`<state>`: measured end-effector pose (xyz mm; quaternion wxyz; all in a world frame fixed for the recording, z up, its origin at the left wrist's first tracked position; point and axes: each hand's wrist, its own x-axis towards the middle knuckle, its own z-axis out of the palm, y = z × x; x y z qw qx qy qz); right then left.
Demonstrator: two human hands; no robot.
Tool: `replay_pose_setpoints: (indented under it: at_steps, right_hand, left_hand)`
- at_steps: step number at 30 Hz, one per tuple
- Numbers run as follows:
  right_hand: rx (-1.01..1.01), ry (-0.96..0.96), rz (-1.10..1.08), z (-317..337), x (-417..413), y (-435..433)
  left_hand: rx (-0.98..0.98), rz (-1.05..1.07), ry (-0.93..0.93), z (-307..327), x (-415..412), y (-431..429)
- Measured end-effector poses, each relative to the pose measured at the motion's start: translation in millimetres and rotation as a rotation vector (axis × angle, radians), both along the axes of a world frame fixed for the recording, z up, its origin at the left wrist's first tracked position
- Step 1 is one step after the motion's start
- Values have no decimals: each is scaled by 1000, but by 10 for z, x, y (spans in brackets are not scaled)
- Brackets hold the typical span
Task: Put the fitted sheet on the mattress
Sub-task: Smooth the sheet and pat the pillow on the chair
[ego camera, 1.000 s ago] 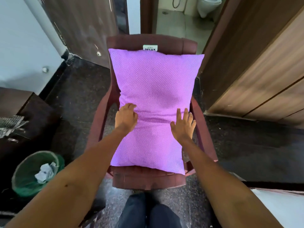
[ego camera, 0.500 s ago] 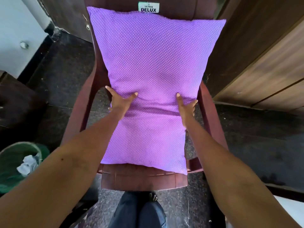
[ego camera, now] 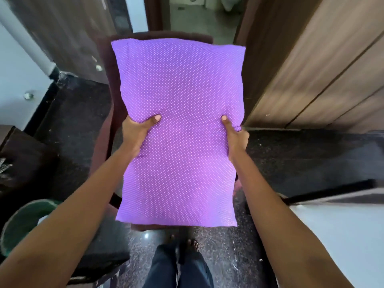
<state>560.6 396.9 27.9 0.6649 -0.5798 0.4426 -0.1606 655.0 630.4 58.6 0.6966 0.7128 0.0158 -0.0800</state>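
While both hands clamp its side edges, the purple pillow (ego camera: 178,125) hangs above the chair (ego camera: 104,129).

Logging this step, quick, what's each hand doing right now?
Left hand: closed on the purple pillow, left edge.
Right hand: closed on the pillow's right edge.

A purple, white-dotted rectangular pillow (ego camera: 178,129) is gripped at its side edges by the left hand (ego camera: 136,133) and right hand (ego camera: 235,136), thumbs pressed into its front. Behind it stands a dark maroon plastic chair (ego camera: 104,129); a green round bin (ego camera: 22,223) sits at lower left.
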Motion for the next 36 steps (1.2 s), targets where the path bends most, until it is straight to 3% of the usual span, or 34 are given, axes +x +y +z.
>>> replay_pose_setpoints:
  at_steps: [7,16,26,36]
  right_hand:
    - [-98,-4,-251,650,-855,-181]
    - [-175,2,-677,1308,-2981,-540]
    - [-174,124,-1093,1253,-5131,-1131]
    - [-98,172,-1282,1043,-6543,-2050]
  left_hand:
    - [-32,-142,-48,665,-501,-368]
    - [-37,-606,-81,1140,-1745,-1580]
    - [11,-1028,-116,1106,-3526,-3285]
    - [136,-1259,-162,952,-4935,-4813]
